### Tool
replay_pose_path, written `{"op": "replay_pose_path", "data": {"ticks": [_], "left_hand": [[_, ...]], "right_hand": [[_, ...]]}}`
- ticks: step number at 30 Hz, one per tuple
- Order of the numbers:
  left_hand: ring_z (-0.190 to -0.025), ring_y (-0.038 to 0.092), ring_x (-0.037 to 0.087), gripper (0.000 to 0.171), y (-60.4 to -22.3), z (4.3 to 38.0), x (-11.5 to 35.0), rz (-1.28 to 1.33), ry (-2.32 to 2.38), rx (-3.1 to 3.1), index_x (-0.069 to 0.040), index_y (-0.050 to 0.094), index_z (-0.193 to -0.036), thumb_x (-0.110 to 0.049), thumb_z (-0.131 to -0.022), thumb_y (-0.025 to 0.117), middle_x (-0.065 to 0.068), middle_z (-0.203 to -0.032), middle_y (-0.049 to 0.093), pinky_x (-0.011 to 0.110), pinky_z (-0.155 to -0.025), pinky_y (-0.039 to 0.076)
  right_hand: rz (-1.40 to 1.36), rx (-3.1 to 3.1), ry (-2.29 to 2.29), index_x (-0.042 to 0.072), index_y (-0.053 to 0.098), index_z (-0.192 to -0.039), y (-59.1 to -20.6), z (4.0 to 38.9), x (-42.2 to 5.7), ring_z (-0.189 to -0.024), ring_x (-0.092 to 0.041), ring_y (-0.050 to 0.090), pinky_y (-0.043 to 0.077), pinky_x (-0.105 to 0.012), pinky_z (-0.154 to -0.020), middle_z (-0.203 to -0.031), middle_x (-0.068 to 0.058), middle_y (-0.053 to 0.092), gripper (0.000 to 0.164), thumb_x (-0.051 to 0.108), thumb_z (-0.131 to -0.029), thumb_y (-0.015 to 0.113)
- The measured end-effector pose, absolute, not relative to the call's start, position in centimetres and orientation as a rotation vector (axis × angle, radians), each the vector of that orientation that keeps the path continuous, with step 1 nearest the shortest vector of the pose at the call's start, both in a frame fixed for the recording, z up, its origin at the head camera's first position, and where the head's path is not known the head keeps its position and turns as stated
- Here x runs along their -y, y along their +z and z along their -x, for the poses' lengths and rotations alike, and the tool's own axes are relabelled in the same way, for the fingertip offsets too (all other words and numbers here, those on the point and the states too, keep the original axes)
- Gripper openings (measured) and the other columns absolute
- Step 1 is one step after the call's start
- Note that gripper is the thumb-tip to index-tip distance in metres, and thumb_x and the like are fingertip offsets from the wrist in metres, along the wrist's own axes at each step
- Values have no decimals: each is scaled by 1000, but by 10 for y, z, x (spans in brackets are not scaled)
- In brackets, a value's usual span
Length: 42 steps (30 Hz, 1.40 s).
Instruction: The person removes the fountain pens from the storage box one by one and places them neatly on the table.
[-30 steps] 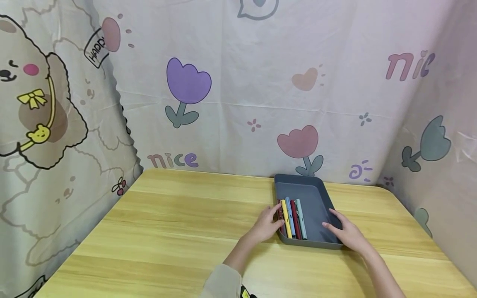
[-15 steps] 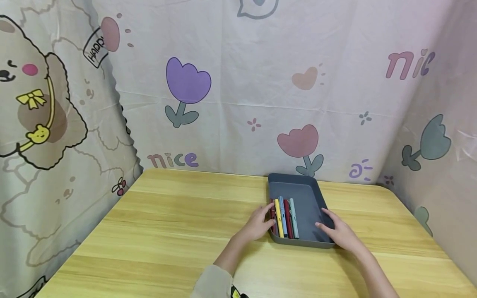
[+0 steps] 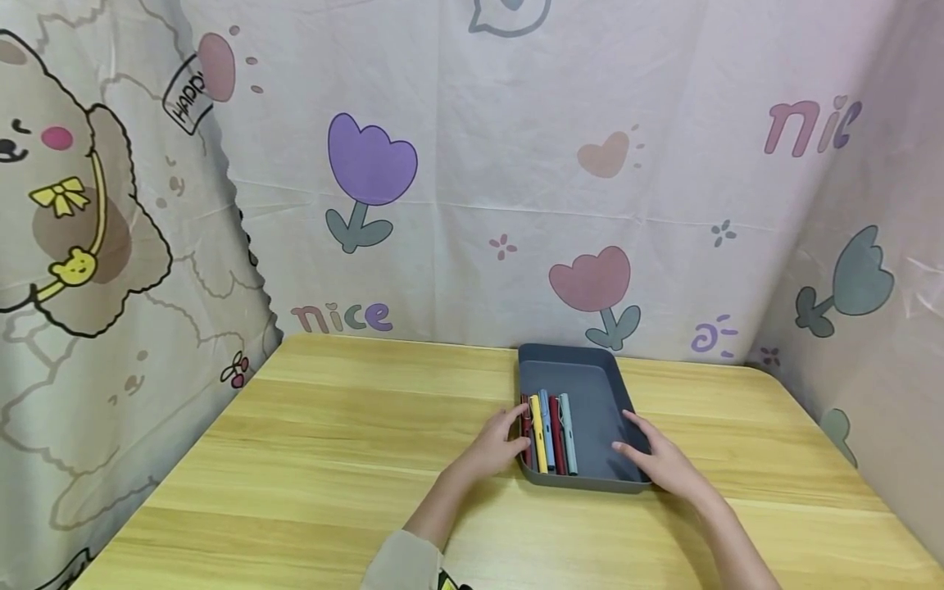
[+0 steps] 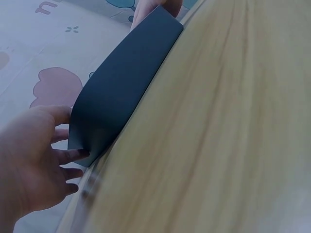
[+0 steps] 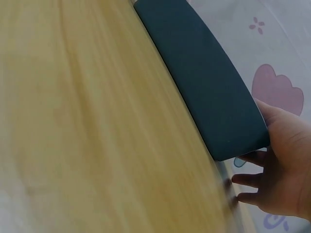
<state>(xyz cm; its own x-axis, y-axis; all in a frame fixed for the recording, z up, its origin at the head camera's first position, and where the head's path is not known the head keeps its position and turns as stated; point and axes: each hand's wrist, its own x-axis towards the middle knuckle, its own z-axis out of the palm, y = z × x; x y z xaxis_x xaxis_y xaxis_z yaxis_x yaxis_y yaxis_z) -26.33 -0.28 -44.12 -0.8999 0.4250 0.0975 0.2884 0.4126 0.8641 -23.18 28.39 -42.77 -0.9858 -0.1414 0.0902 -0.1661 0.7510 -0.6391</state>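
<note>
A dark grey rectangular tray (image 3: 599, 426) lies on the wooden table, with several pens side by side along its left wall. Among them are a yellow pen (image 3: 539, 434), a blue pen (image 3: 546, 430), a red pen (image 3: 557, 436) and a pale teal pen (image 3: 567, 434); a dark red one (image 3: 526, 426) is partly behind fingers. My left hand (image 3: 492, 445) grips the tray's left wall, thumb over the rim and fingers outside. At the right wall my right hand (image 3: 667, 467) grips likewise. Both wrist views show the tray's outer front wall (image 4: 121, 82) between the hands; the pens are hidden there.
The wooden table (image 3: 354, 434) stretches left and right of the tray. Behind it hangs a pale printed curtain (image 3: 457, 164), close to the tray's far end. More curtain (image 3: 848, 360) flanks the right side.
The tray has slid left across the table with the pens in it, both hands moving along with it. The hands keep the same hold on its sides.
</note>
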Motion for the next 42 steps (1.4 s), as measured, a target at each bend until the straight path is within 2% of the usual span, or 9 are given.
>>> {"op": "replay_pose_path", "data": {"ticks": [11, 22, 33, 42], "left_hand": [[-132, 16, 41, 58, -440, 262, 21, -609, 1537, -2475, -11, 31, -144, -15, -91, 54, 25, -146, 18, 58, -99, 19], [-131, 18, 41, 57, -439, 259, 42, -647, 1544, -2472, -8, 31, -143, -12, -91, 54, 22, -146, 20, 57, -100, 18], [-131, 22, 39, 57, -439, 257, 68, -706, 1516, -2479, -6, 30, -143, -12, -91, 54, 19, -145, 26, 55, -101, 19], [-130, 22, 41, 56, -438, 256, 86, -728, 1503, -2486, -3, 31, -142, -10, -92, 53, 22, -144, 26, 57, -101, 18]], "right_hand": [[-291, 2896, 1114, 1, 31, -141, -426, 230, -270, -126, -48, 22, 21, -59, -98, -140, -32, 25, 70, 40, -89, 57], [-302, 2890, 1161, 5, 32, -142, -428, 232, -257, -129, -45, 22, 20, -57, -100, -143, -28, 25, 69, 45, -90, 52], [-359, 2873, 1161, 5, 33, -142, -431, 235, -238, -129, -43, 24, 21, -55, -101, -142, -26, 27, 70, 45, -89, 55], [-340, 2864, 1191, 6, 33, -142, -435, 235, -220, -130, -41, 24, 20, -55, -101, -143, -24, 28, 72, 46, -88, 56]]}}
